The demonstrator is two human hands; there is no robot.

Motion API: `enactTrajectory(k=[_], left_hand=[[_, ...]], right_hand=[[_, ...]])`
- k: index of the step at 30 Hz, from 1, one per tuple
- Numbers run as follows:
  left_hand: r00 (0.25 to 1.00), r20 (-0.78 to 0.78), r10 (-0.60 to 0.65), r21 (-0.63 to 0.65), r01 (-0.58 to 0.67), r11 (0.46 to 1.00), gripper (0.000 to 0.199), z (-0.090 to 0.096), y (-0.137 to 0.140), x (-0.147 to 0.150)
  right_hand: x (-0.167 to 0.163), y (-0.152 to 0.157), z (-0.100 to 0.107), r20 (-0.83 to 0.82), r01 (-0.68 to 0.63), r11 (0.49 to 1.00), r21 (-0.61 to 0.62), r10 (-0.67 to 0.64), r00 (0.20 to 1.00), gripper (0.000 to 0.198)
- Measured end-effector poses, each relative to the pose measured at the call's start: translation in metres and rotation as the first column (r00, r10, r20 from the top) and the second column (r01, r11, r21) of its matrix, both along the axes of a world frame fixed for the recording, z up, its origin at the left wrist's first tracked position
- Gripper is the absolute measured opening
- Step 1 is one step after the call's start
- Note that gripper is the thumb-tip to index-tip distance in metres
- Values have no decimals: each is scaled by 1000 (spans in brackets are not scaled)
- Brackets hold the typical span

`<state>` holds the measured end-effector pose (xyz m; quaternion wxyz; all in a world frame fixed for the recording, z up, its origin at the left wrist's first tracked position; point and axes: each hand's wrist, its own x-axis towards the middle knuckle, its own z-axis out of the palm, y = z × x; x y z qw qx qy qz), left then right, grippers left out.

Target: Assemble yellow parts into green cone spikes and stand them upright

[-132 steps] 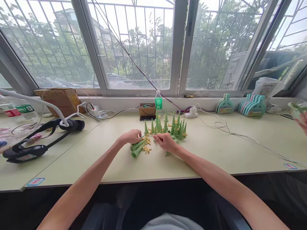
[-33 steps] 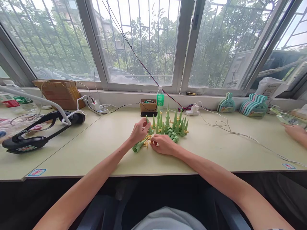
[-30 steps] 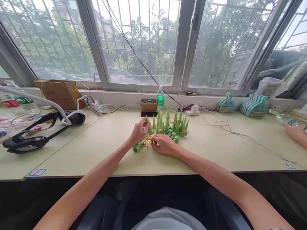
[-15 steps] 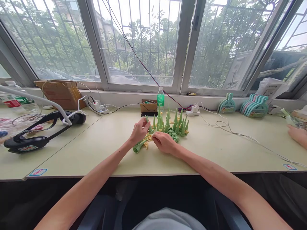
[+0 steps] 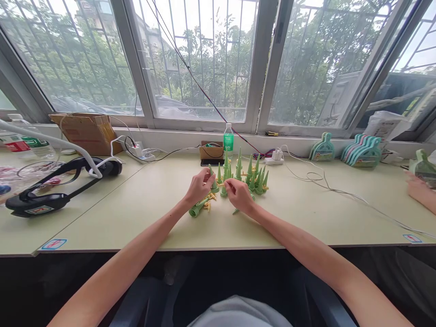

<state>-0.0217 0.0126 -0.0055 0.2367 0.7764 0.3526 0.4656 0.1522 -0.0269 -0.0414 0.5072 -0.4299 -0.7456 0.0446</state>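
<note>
My left hand (image 5: 198, 187) is closed around a green plastic plant-watering spike (image 5: 214, 182), held upright with its point up. A small yellow valve piece (image 5: 220, 185) is pinched in the fingertips of my right hand (image 5: 239, 194), right beside the spike's lower part; whether the two touch I cannot make out. Beyond my hands, several green spikes (image 5: 250, 171) stand point up, some with yellow pieces at the base. Below my left hand lie a green spike (image 5: 194, 211) on its side and several loose yellow valves (image 5: 208, 206). My right hand partly hides green parts behind it.
A black headset (image 5: 37, 202) lies at left, near a cardboard box (image 5: 88, 134). At the back stand a green-labelled bottle (image 5: 228, 140), a small open box (image 5: 211, 151) and a power strip (image 5: 274, 157). White cable (image 5: 354, 194) crosses the right side. Another person's hand (image 5: 421, 190) is at far right.
My right hand has risen from the yellow pile to the spike, with a yellow valve in its fingertips. My left hand has barely moved. At far right, the other person's green item has shifted.
</note>
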Motion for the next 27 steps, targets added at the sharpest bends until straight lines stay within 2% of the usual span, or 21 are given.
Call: enactTrajectory(k=[27], left_hand=[[999,22,-35,5,35,999,22,-1,-3,0]], right_hand=[[1,3,-2,-30,-31,999,-33,30,999,23]])
